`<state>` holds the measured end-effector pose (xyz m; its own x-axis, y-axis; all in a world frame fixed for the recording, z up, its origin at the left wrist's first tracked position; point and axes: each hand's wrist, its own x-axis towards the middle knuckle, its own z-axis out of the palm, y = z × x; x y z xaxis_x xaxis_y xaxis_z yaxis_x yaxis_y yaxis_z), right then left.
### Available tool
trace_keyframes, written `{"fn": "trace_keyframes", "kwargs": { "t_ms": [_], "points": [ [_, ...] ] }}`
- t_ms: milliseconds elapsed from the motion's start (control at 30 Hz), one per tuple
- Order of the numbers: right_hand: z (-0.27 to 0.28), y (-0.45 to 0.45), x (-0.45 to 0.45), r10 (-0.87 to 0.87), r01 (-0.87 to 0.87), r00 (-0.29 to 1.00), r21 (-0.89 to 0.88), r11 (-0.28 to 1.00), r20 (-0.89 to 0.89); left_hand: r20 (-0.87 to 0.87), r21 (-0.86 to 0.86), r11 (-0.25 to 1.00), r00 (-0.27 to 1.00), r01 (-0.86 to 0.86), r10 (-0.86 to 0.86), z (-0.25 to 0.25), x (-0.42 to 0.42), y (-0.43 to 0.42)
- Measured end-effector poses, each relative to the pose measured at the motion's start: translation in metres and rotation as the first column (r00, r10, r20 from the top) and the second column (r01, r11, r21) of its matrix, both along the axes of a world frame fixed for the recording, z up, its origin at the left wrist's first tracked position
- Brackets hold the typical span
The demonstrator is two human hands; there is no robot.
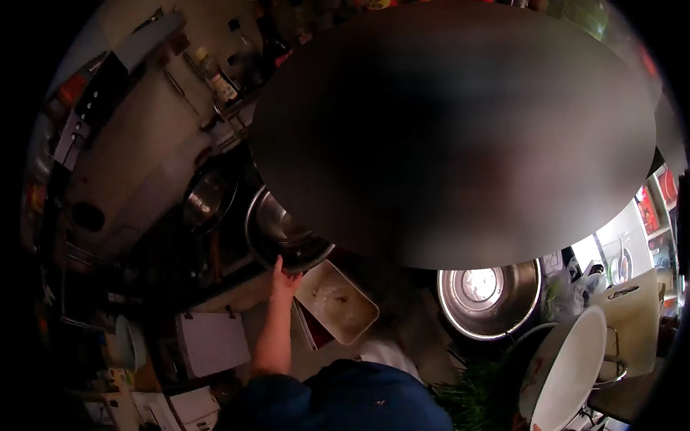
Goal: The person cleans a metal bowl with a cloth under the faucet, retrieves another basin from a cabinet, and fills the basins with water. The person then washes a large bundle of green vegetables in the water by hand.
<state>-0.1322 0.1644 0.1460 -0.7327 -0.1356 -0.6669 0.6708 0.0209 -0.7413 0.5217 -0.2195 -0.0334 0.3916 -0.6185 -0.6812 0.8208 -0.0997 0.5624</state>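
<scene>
My left hand (285, 280) reaches forward from the dark blue sleeve to the near rim of a metal bowl (273, 215). One finger lies stretched over the rim and the others curl at its edge, holding it. Just right of the hand and below the bowl is a rectangular cream tray (336, 302) with some whitish matter in it. No part of my right hand can be made out.
A large blurred patch hides the upper middle and right. A shiny metal basin (490, 302), a tilted white basin (571, 370), a cutting board (629, 316) and green leaves (471, 391) are at the right. Another metal pan (208, 197) and bottles (219, 82) are at the left.
</scene>
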Motion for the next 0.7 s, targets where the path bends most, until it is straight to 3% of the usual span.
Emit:
{"fn": "trace_keyframes", "kwargs": {
  "t_ms": [33, 100, 133, 200, 233, 267, 333, 433, 533, 633, 700],
  "points": [
    [-0.016, 0.013, -0.013, -0.029, 0.032, 0.998, -0.063, 0.997, 0.051, 0.025, 0.065, 0.998, 1.000, -0.015, 0.013, 0.010, -0.001, 0.001],
    [-0.021, 0.017, -0.018, -0.025, 0.025, 1.000, -0.023, 0.999, 0.001, 0.075, 0.194, 0.980, 0.997, -0.049, 0.035, 0.027, -0.005, 0.002],
    [-0.012, 0.008, -0.008, -0.004, 0.006, 0.999, 0.031, 0.999, -0.054, 0.280, 0.157, 0.979, 0.957, -0.127, 0.080, 0.043, -0.013, 0.001],
    [-0.001, -0.002, 0.003, 0.022, -0.009, 0.992, 0.099, 0.995, -0.124, 0.641, 0.033, 0.967, 0.748, -0.251, 0.172, 0.068, -0.028, -0.010],
    [0.001, -0.003, 0.005, 0.024, -0.008, 0.989, 0.112, 0.994, -0.145, 0.942, 0.052, 0.976, 0.334, -0.214, 0.023, 0.062, -0.009, -0.021],
    [0.000, -0.004, 0.005, 0.012, 0.005, 0.990, 0.116, 0.993, -0.142, 0.977, 0.084, 0.978, -0.179, -0.194, -0.119, 0.055, 0.010, -0.032],
    [-0.001, -0.004, 0.003, -0.015, 0.032, 0.990, 0.126, 0.991, -0.139, 0.910, 0.035, 0.984, -0.401, -0.175, -0.103, 0.111, -0.029, -0.066],
    [-0.079, 0.059, -0.077, -0.194, 0.248, 0.935, -0.155, 0.956, 0.298, 0.858, 0.018, 0.999, -0.512, -0.040, -0.036, 0.135, -0.053, -0.123],
    [-0.058, 0.032, -0.037, -0.177, 0.176, 0.981, -0.020, 0.984, -0.076, 0.836, 0.093, 0.980, -0.548, 0.176, 0.019, 0.124, -0.063, -0.196],
    [0.000, -0.014, 0.007, -0.027, 0.044, 0.995, 0.168, 0.985, -0.101, 0.798, 0.327, 0.911, -0.589, 0.250, -0.125, 0.105, -0.070, -0.271],
    [-0.018, 0.001, -0.008, -0.055, 0.063, 0.997, 0.156, 0.986, -0.055, 0.745, 0.470, 0.841, -0.631, 0.269, -0.215, 0.081, -0.071, -0.316]
  ]
}}
